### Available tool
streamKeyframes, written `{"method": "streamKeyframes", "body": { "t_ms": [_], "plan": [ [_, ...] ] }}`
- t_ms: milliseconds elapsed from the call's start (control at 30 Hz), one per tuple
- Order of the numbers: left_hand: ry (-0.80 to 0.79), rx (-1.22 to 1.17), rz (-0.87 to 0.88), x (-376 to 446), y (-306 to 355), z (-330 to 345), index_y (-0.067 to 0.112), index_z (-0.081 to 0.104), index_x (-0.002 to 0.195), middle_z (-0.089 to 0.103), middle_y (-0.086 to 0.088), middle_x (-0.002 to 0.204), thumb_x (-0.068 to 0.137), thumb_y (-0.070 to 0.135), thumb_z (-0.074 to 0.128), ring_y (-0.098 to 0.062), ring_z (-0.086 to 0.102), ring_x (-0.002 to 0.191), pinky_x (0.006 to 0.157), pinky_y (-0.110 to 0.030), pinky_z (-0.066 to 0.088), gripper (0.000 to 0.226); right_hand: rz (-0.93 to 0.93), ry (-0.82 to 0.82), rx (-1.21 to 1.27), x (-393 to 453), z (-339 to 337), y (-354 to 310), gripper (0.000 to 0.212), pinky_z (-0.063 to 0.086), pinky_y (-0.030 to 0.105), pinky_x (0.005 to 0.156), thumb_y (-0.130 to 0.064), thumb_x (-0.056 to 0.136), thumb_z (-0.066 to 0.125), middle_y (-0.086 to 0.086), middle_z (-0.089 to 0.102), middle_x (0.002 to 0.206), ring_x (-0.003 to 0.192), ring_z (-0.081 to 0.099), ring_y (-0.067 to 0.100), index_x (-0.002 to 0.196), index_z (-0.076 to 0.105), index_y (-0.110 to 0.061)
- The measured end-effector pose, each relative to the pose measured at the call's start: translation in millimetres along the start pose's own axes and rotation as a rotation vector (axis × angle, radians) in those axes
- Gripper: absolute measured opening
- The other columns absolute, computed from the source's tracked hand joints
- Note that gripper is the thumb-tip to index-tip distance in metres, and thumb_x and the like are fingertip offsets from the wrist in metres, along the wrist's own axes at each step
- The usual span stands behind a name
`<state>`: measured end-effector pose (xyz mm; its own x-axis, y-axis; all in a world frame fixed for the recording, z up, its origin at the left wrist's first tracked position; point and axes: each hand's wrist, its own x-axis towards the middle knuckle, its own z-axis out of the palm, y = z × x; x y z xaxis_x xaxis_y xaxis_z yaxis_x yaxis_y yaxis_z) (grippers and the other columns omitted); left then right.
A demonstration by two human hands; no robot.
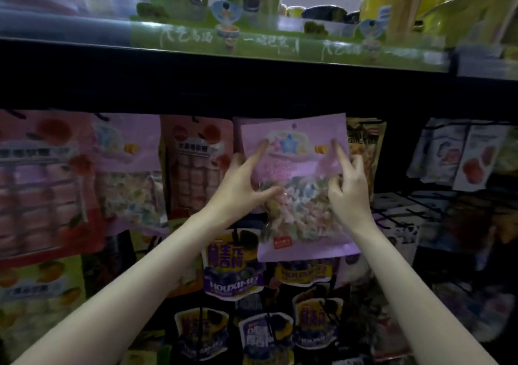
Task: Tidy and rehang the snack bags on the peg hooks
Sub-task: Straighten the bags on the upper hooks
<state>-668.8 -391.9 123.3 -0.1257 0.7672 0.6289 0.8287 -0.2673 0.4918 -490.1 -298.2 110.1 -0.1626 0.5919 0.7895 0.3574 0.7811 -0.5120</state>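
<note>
Both hands, left hand point(243, 183) and right hand point(349, 189), grip the purple candy bag point(297, 168); its hang hole point(294, 125) should be lined up squarely with the peg.

Bag point(297, 185) between both hands, below the shelf point(252, 56).

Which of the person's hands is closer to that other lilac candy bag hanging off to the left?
Left. The left hand grips the held lilac bag on the side facing the hanging lilac bag; the right hand grips the far side, farther away.
</note>
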Motion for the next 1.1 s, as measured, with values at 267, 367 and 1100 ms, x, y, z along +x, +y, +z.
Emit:
{"method": "streamKeyframes", "body": {
  "t_ms": [267,367,1100],
  "plan": [
    [0.031,0.018,-0.018,24.2,-7.9,3.8,0.037,0.01,0.147,0.028,-0.006,0.148,0.079,0.046,0.067,-0.02,0.028,0.137,0.087,-0.015,0.029,0.089,0.028,-0.047,-0.011,27.8,3.8,6.3,0.055,0.042,0.034,0.054,-0.003,0.095,0.041,0.014,0.035,0.131,0.054,0.041,0.022,0.146,0.028,-0.021],
    [0.029,0.043,-0.052,27.1,-7.2,6.2,0.035,0.013,0.148,0.031,-0.007,0.143,0.079,0.044,0.068,-0.022,0.031,0.134,0.086,-0.017,0.03,0.088,0.099,-0.102,0.035,30.9,7.5,14.8,0.056,0.036,0.018,0.044,-0.004,0.095,0.041,0.013,0.02,0.151,0.041,0.034,0.011,0.146,0.029,-0.026],
    [0.087,0.231,-0.153,48.6,24.5,11.9,0.044,0.008,0.146,0.011,-0.014,0.151,0.079,0.058,0.058,-0.035,0.027,0.136,0.095,-0.027,0.033,0.084,0.048,-0.06,0.056,48.5,3.9,16.6,0.052,0.035,0.022,0.047,-0.005,0.096,0.038,0.014,0.03,0.139,0.043,0.032,0.016,0.144,0.031,-0.025]
  ]
}}
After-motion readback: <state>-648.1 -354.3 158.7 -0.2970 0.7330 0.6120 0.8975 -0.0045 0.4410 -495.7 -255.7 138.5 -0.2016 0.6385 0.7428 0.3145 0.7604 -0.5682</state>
